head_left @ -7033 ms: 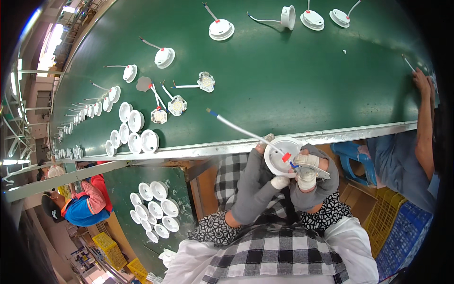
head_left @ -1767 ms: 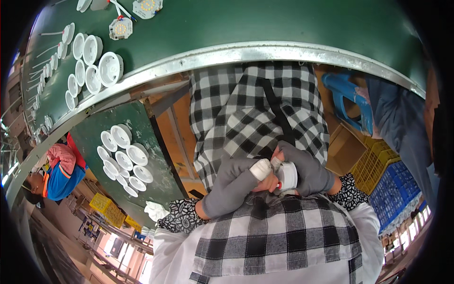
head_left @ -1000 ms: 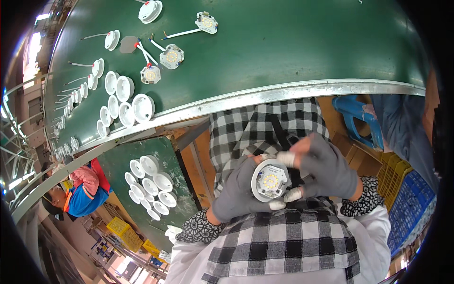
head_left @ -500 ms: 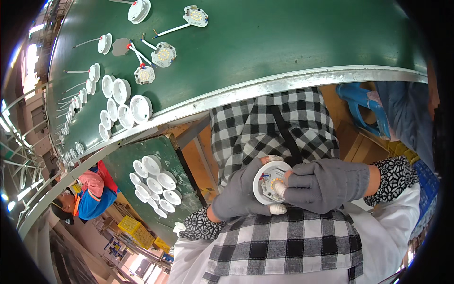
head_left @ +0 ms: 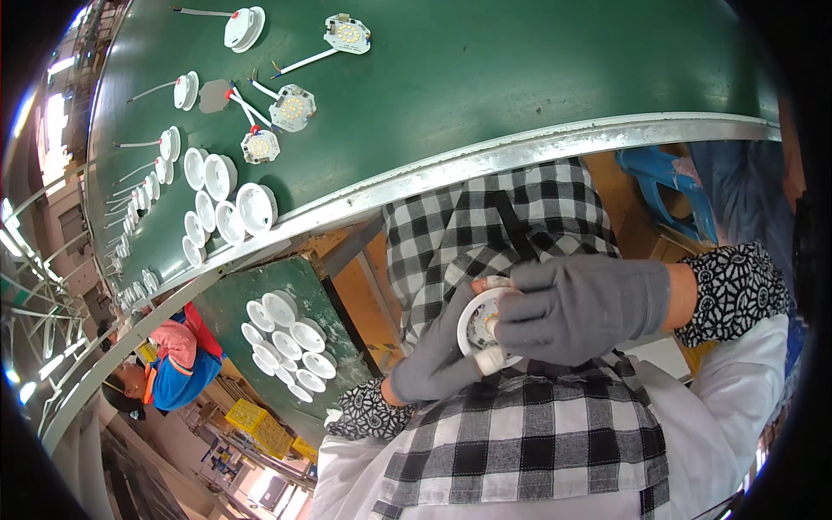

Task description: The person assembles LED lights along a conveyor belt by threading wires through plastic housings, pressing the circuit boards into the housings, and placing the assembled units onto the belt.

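In front of my apron, my left hand (head_left: 438, 354), in a grey glove with taped fingertips, grips a round white lamp housing (head_left: 465, 336) by its rim. An LED circuit board (head_left: 479, 326) sits inside the cup, partly covered. My right hand (head_left: 576, 308), gloved alike, reaches over the housing from the right, its fingers bent into the cup and pressed on the board. Those fingers hide most of the board and the housing's right side.
A green workbench (head_left: 537, 61) with a metal edge (head_left: 520, 156) carries loose LED boards (head_left: 293, 108), white cups (head_left: 256, 209) and wired lamps (head_left: 245, 29). More cups (head_left: 308, 335) lie on a lower green board (head_left: 251, 290). A blue stool (head_left: 663, 186) stands right; another person (head_left: 186, 360) sits left.
My right hand has moved up and left over the housing, covering more of the board. The housing has shifted slightly up and left in my left hand.
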Demonstrator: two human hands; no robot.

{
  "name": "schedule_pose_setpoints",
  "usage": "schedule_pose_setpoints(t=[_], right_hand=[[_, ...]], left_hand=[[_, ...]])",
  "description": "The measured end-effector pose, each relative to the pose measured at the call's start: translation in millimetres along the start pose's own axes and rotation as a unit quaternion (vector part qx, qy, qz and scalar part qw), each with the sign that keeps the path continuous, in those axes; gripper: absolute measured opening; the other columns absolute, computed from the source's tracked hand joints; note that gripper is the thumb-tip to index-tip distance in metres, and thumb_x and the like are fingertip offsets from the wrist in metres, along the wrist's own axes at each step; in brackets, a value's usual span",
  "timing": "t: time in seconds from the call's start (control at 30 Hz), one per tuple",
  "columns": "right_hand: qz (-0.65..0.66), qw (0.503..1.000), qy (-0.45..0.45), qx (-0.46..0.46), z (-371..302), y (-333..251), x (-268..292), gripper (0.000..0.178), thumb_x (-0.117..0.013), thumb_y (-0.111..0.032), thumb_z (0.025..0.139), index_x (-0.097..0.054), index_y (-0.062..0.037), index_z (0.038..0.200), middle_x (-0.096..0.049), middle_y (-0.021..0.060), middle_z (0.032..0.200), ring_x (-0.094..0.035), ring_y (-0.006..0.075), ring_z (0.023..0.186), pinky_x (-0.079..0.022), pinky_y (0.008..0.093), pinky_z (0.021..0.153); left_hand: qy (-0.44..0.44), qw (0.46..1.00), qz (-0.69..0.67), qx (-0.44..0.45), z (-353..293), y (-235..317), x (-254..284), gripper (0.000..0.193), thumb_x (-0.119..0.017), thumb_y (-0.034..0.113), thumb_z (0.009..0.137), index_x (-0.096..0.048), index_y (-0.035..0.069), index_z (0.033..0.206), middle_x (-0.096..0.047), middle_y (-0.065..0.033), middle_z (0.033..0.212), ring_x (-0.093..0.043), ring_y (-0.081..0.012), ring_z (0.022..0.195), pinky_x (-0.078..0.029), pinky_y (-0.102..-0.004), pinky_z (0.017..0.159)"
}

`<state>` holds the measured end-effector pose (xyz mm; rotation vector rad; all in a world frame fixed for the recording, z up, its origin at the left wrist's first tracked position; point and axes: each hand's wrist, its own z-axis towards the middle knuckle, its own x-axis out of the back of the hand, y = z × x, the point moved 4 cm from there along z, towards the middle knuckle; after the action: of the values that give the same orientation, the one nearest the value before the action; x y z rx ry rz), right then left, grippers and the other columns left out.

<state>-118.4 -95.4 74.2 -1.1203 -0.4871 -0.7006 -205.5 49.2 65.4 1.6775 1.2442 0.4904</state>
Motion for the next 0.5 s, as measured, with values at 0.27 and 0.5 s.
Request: schedule_pose_setpoints(t=[0.27,0.5], right_hand=[[-0.119,0.985,0.119,-0.032,11,5,15,0.026,-0.063,-0.024,0.076,-0.055,-0.0048,0.093,-0.051,0.0042,0.094,-0.054,0.0150,0.086,-0.045,0.0298,0.073],[0.301,0.891,0.042,-0.339,-8,20,-3,0.035,-0.061,-0.027,0.084,-0.050,-0.0001,0.103,-0.058,0.0120,0.080,-0.063,0.0260,0.079,-0.049,0.0390,0.068]], left_hand=[[0.160,0.979,-0.107,0.075,-6,-5,-1,0.044,-0.043,0.010,0.093,-0.038,-0.005,0.134,-0.056,-0.0126,0.117,-0.054,-0.0155,0.107,-0.042,-0.0266,0.093],[0.234,0.951,-0.182,0.090,-6,-15,7,0.037,-0.045,0.009,0.094,-0.046,-0.001,0.129,-0.061,-0.0099,0.110,-0.058,-0.0125,0.099,-0.046,-0.0251,0.086]])
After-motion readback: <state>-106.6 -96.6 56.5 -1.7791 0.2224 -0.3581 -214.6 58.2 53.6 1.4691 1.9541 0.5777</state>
